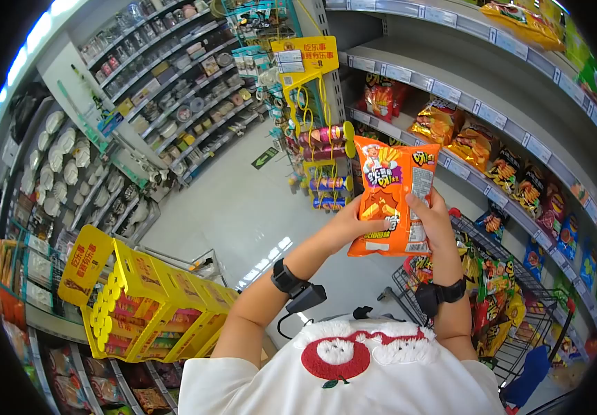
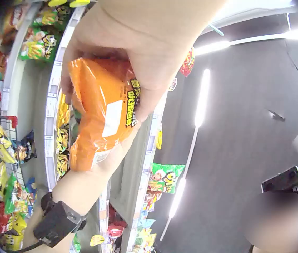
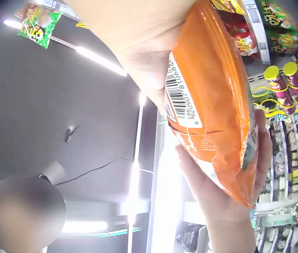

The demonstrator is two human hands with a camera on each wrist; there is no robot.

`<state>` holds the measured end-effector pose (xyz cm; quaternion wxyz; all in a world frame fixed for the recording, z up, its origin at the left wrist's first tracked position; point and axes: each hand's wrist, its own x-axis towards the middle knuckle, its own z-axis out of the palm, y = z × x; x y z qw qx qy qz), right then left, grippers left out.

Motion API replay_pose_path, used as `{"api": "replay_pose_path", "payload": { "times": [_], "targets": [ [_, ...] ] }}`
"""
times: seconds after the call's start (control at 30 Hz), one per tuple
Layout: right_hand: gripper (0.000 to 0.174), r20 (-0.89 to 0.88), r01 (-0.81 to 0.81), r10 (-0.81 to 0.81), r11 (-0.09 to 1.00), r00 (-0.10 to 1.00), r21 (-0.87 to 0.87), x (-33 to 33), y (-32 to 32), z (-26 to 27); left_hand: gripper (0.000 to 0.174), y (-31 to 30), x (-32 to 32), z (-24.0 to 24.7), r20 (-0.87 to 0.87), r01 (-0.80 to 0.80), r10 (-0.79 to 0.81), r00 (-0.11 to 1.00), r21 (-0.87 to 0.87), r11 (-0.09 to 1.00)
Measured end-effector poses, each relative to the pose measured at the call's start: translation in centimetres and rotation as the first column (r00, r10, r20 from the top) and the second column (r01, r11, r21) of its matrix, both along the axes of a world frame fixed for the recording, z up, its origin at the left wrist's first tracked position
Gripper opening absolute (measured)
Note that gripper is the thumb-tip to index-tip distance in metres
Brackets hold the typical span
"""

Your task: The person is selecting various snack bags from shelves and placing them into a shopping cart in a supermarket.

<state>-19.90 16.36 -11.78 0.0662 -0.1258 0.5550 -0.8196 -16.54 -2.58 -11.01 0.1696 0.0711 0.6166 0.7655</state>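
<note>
An orange snack bag (image 1: 399, 197) is held upright in front of the person, its printed front facing the head camera. The left hand (image 1: 345, 227) grips its lower left side, thumb across the front and fingers hidden behind. On the opposite edge the right hand (image 1: 431, 220) holds it, thumb lying over the printed side. From the left wrist view, the orange bag (image 2: 101, 113) appears end-on under the left hand (image 2: 133, 50). A barcode on the bag (image 3: 212, 105) shows close to the right hand (image 3: 143, 47) in the right wrist view.
A wire shopping cart (image 1: 520, 332) filled with snack bags stands at the right, beside shelves with more bags (image 1: 475, 142). At left is a yellow display stand (image 1: 153, 304) of canisters. Hanging canisters (image 1: 329, 142) are on a rack just beyond the hands. Shelves of housewares (image 1: 174, 97) line the back.
</note>
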Motion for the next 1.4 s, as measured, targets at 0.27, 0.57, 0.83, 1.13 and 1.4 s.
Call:
{"api": "replay_pose_path", "payload": {
  "times": [0.27,0.57,0.83,1.13,1.4],
  "targets": [
    [0.057,0.045,0.002,-0.004,1.000,0.999,0.026,0.0,-0.3,0.1,0.061,-0.1,-0.2,-0.5,-0.011,-0.019,0.020,1.000,0.030,0.999],
    [0.058,0.047,0.116,-0.116,0.993,0.992,-0.001,0.1,0.7,0.0,0.060,0.5,-2.6,-1.1,-0.075,0.097,-0.095,0.993,0.035,0.995],
    [0.062,0.035,0.121,-0.120,0.992,0.992,-0.021,0.2,0.8,0.0,0.060,0.5,-2.5,-1.1,-0.104,0.102,-0.094,0.990,0.067,0.993],
    [0.066,0.106,0.089,-0.095,0.994,0.990,0.065,1.1,1.1,-1.5,0.061,0.6,-0.6,-2.1,-0.063,0.053,-0.048,0.997,0.078,0.996],
    [0.070,-0.030,-0.393,0.447,0.752,0.894,-0.530,0.4,2.7,-3.7,0.060,-1.3,0.9,-5.3,0.015,0.148,-0.211,0.977,0.667,0.730]
  ]
}}
